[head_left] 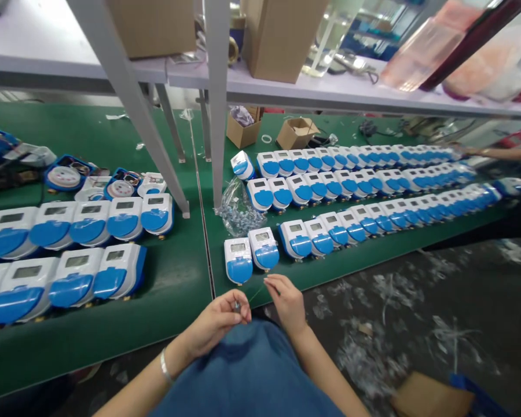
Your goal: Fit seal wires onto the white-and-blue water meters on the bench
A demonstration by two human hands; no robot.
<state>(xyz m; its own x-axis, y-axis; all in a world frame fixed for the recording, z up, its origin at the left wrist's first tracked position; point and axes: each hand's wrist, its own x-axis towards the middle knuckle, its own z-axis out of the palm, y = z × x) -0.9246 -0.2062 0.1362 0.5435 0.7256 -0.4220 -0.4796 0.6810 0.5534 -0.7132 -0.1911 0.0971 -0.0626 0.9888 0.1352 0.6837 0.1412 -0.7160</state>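
My left hand (226, 315) is closed, its fingertips pinching a small grey-blue wire seal (237, 305). A thin green wire (256, 294) stretches from there to my right hand (286, 301), whose thumb and forefinger pinch its other end. Both hands hover at the table's front edge, near my body. Just beyond them stand two white-and-blue meters (238, 260) with small grey displays, side by side and apart from my fingers. Behind these lies a clear plastic bag (241, 208) with many small grey-blue pieces in it.
Three long rows of similar meters (330, 185) run to the right on the green table (178, 289). More meters (87, 223) and opened housings (69, 174) stand left. Shelf posts (217, 116) rise ahead. A person's arm (503, 153) reaches in at far right. Plastic scraps (369, 353) litter the floor.
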